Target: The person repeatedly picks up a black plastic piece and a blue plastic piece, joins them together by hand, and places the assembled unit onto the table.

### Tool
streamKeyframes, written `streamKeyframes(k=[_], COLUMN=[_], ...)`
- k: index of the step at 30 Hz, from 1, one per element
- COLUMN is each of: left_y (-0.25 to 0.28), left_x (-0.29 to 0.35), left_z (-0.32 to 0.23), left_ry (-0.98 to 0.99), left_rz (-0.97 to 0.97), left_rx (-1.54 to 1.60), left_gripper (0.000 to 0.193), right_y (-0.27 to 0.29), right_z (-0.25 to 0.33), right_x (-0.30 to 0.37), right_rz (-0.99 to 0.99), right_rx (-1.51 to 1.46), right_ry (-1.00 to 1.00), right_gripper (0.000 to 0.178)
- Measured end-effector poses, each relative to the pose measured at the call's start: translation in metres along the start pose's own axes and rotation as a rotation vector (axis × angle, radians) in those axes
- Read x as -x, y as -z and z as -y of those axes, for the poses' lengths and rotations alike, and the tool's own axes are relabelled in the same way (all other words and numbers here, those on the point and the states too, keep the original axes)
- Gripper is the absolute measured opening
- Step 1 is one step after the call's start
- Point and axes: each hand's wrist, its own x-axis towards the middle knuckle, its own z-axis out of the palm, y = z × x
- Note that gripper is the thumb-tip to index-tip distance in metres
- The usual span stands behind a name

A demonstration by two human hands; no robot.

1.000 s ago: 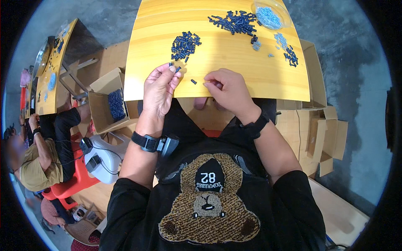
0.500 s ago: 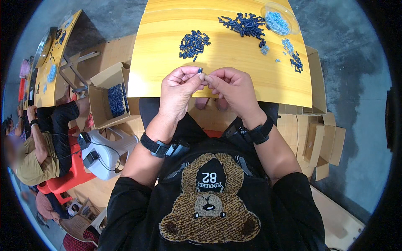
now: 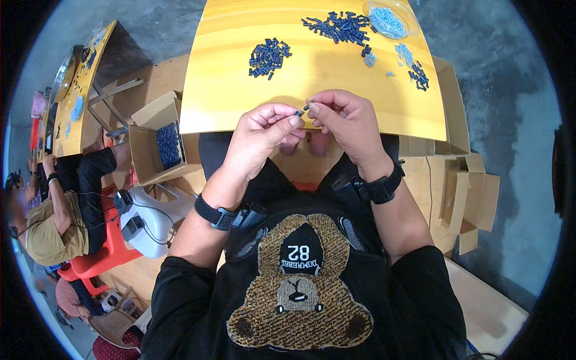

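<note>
both hands meet just below the middle of the frame, at the near edge of the yellow table (image 3: 228, 90). the left hand (image 3: 264, 129) pinches a tiny dark piece (image 3: 298, 112) between thumb and forefinger, and the right hand (image 3: 345, 117) pinches a second small dark piece (image 3: 307, 108) the same way, other fingers curled. the two bits sit tip to tip, almost touching; whether they are joined yet is too small to tell.

the risk looks plain: these bits are tiny and held right over the table edge above the lap, so a loose pinch or a crooked push could flick one down onto the dark shirt or the floor, hard to find again. misaligned ends could also jam.

in the upper middle lies a small heap of dark pieces (image 3: 268, 57), a bigger scatter (image 3: 339, 25) further up, and a clear bowl of pale blue bits (image 3: 390, 18) at upper right. a careless elbow could spread them. an open cardboard box (image 3: 157, 141) sits at left.
</note>
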Motion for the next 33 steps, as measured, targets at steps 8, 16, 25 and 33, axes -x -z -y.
streamKeyframes(k=[8, 16, 25, 33], left_y=[-0.008, -0.021, -0.026, -0.033], left_x=[0.014, 0.022, 0.027, 0.030], left_z=[0.001, 0.000, 0.003, 0.005], left_ry=[-0.021, -0.019, -0.085, -0.281], left_rz=[0.039, 0.058, 0.020, -0.037], left_rx=[-0.067, -0.080, -0.191, -0.277], left_gripper=[0.015, 0.014, 0.012, 0.007], right_y=[0.000, 0.004, 0.008, 0.002], right_z=[0.006, 0.010, 0.019, 0.025], right_x=[0.027, 0.039, 0.043, 0.043], right_rz=[0.038, -0.008, -0.051, -0.102], right_rx=[-0.091, 0.017, 0.239, 0.426], right_ry=[0.008, 0.122, 0.184, 0.379], right_gripper=[0.010, 0.009, 0.007, 0.004])
